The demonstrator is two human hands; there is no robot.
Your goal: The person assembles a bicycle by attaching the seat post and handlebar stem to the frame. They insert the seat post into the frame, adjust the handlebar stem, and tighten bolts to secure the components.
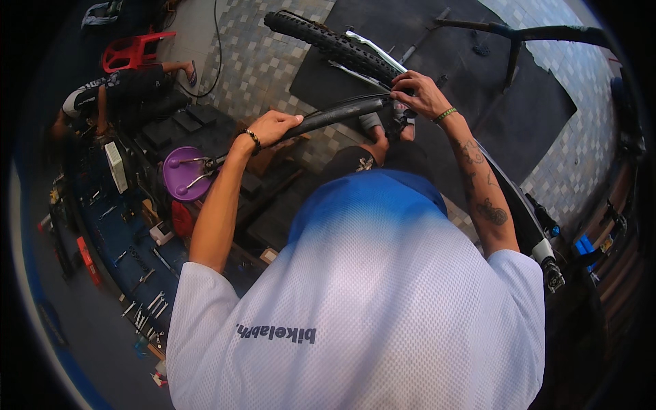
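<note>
My left hand [273, 128] is closed around a thick black bicycle frame tube [335, 115], thumb along its top. At the tube's far end, my right hand [420, 96] has its fingertips pinched together at a thin black cable [342, 102] that runs along the tube. Fingers partly hide the contact there. Beyond the right hand lies a knobby black tyre [328, 42] with white curved parts beside it. A silver forked part [205, 174] at the tube's left end rests over a round purple plastic object [179, 171].
A blue tool surface [109, 212] with several wrenches [147, 311] is on the left. Another person [102, 96] sits near a red plastic chair [133, 51]. A black mat [519, 130] covers tiled floor ahead. A long black and white bicycle part [526, 219] leans beside my right arm.
</note>
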